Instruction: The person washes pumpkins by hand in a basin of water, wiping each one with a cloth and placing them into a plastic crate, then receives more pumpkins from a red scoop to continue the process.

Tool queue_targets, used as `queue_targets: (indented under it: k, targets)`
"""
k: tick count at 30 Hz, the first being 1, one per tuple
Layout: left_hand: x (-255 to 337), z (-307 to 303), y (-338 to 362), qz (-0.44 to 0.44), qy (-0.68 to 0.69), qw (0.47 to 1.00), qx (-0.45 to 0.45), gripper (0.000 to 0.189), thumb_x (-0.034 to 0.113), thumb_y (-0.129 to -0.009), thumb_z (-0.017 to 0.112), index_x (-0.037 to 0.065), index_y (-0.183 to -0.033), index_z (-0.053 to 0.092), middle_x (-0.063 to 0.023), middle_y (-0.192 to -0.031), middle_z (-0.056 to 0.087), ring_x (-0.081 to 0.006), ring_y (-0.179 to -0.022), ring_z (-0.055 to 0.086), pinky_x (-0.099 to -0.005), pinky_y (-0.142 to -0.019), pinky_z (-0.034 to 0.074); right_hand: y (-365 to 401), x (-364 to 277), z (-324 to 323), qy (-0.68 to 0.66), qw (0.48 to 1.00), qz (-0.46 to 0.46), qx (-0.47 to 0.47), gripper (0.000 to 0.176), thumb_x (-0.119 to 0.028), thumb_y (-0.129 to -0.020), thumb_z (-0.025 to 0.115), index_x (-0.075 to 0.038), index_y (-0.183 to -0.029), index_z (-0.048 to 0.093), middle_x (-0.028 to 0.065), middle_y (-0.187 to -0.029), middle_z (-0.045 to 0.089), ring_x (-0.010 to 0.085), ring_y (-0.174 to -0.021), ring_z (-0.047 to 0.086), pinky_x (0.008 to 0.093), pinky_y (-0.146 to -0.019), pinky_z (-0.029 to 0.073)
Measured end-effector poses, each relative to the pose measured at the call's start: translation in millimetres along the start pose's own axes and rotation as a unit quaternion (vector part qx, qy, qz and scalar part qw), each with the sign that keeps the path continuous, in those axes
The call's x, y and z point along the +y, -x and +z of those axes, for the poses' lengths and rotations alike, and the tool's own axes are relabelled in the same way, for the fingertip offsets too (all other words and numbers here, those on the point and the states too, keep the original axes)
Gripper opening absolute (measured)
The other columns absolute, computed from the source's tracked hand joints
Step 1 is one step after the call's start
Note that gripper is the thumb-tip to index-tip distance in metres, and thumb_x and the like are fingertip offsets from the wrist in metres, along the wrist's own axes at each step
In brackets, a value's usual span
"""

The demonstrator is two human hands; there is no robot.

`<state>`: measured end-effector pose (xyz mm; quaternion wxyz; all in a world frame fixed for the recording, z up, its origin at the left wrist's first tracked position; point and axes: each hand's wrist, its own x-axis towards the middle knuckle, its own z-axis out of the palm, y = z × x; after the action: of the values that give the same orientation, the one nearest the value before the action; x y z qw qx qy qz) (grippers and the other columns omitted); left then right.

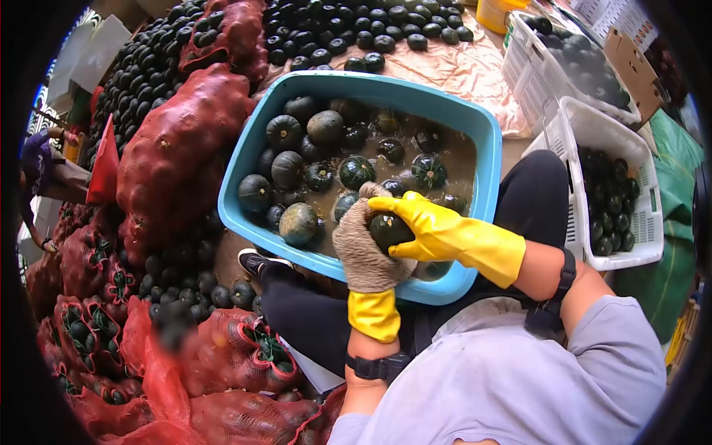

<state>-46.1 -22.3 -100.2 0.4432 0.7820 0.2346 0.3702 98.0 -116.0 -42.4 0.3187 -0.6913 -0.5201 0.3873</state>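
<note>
Over the near edge of a blue tub [486, 178], both hands hold one dark green squash [389, 231]. My left hand [367, 241] wears a brown cloth mitt over a yellow glove and cups the squash from the left. My right hand [426, 226], in a yellow rubber glove, wraps its fingers round the squash from the right. Murky brown water [463, 159] fills the tub, with several green squashes floating or piled in it, mostly on the left. A mottled squash [298, 224] lies just left of the mitt.
Red mesh sacks [182, 141] of squash stand at the left and lower left. Loose squashes [371, 37] cover the floor beyond the tub. White crates [649, 215] with squashes stand at the right. Another person's arm and leg [63, 174] show at the far left.
</note>
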Motion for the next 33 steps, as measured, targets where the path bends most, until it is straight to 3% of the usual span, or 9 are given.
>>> queue_targets:
  k: [5, 10, 13, 16, 21, 24, 27, 30, 33]
  targets:
    - [-2, 14, 4, -0.032, -0.002, 0.998, 0.049, 0.054, 0.03, -0.079, 0.087, 0.005, -0.124, 0.069, -0.0135, -0.117, 0.076, -0.0299, -0.107, 0.075, -0.0406, -0.098, 0.059, -27, 45, 51, -0.396, 0.909, -0.015, 0.131, 0.071, -0.026, -0.09, 0.087, -0.008, -0.151, 0.055, 0.0122, -0.14, 0.063, 0.0249, -0.131, 0.061, 0.0423, -0.114, 0.049]
    - [-5, 26, 5, -0.15, 0.072, 0.983, 0.076, 0.051, 0.027, -0.082, 0.084, 0.003, -0.125, 0.068, -0.0141, -0.118, 0.076, -0.0286, -0.107, 0.075, -0.0402, -0.099, 0.059, -14, 50, 49, -0.151, 0.965, -0.083, 0.198, 0.079, -0.019, -0.081, 0.096, -0.009, -0.148, 0.055, 0.0116, -0.134, 0.066, 0.0234, -0.124, 0.064, 0.0409, -0.11, 0.052]
    - [-22, 23, -1, -0.345, 0.408, 0.843, 0.057, 0.035, 0.027, -0.091, 0.075, 0.003, -0.116, 0.069, -0.0087, -0.115, 0.075, -0.0226, -0.104, 0.073, -0.0374, -0.094, 0.058, -8, 59, 39, -0.386, 0.911, -0.032, 0.14, 0.075, -0.019, -0.084, 0.094, -0.01, -0.147, 0.054, 0.0106, -0.13, 0.066, 0.0217, -0.123, 0.063, 0.0411, -0.109, 0.052]
    - [-18, 3, -14, -0.445, 0.496, 0.734, 0.132, 0.037, 0.029, -0.093, 0.071, 0.001, -0.117, 0.069, -0.0108, -0.113, 0.075, -0.0235, -0.1, 0.073, -0.0347, -0.083, 0.057, 12, 82, -35, -0.295, 0.894, -0.098, 0.323, 0.055, -0.019, -0.094, 0.086, -0.008, -0.138, 0.055, 0.0112, -0.127, 0.069, 0.0206, -0.119, 0.067, 0.0408, -0.106, 0.054]
    - [-11, -20, -24, -0.485, 0.529, 0.665, 0.209, 0.043, 0.032, -0.095, 0.065, -0.004, -0.119, 0.069, -0.0142, -0.111, 0.074, -0.0251, -0.093, 0.072, -0.0302, -0.066, 0.054, 138, 137, -222, -0.56, 0.503, -0.251, 0.608, 0.044, -0.028, -0.107, 0.067, -0.004, -0.143, 0.061, 0.016, -0.139, 0.067, 0.0315, -0.126, 0.068, 0.043, -0.108, 0.057]
    - [-11, -21, -26, -0.491, 0.532, 0.658, 0.204, 0.047, 0.034, -0.097, 0.062, -0.006, -0.121, 0.07, -0.0162, -0.11, 0.073, -0.026, -0.089, 0.072, -0.0275, -0.056, 0.053, 132, 149, -233, -0.209, 0.65, -0.153, 0.714, 0.056, -0.043, -0.11, 0.061, -0.001, -0.146, 0.058, 0.0222, -0.144, 0.066, 0.0362, -0.131, 0.067, 0.0449, -0.111, 0.057]
    - [-7, -15, -24, -0.465, 0.508, 0.708, 0.154, 0.044, 0.031, -0.098, 0.061, -0.005, -0.124, 0.064, -0.0185, -0.114, 0.072, -0.0256, -0.091, 0.073, -0.0279, -0.057, 0.055, 61, 97, -144, -0.074, 0.947, -0.082, 0.301, 0.045, -0.03, -0.105, 0.068, -0.005, -0.143, 0.065, 0.0149, -0.142, 0.066, 0.0277, -0.13, 0.064, 0.0393, -0.115, 0.048]
    - [9, -2, -5, -0.263, 0.244, 0.933, 0.043, 0.069, 0.021, -0.075, 0.091, 0.0, -0.127, 0.052, -0.0143, -0.12, 0.071, -0.019, -0.092, 0.073, -0.0245, -0.064, 0.057, -16, 110, -49, 0.211, 0.976, 0.025, -0.04, 0.066, -0.042, -0.088, 0.081, -0.016, -0.147, 0.066, 0.0202, -0.152, 0.06, 0.0386, -0.136, 0.061, 0.0472, -0.115, 0.049]
    - [7, 2, -3, -0.204, 0.162, 0.965, 0.012, 0.09, 0.015, -0.055, 0.102, 0.002, -0.128, 0.05, -0.0092, -0.122, 0.071, -0.0123, -0.093, 0.071, -0.0226, -0.072, 0.058, -44, 125, 31, 0.339, 0.93, 0.072, -0.118, 0.068, -0.028, -0.077, 0.087, -0.019, -0.141, 0.067, 0.0226, -0.137, 0.065, 0.0456, -0.127, 0.065, 0.0554, -0.1, 0.056]
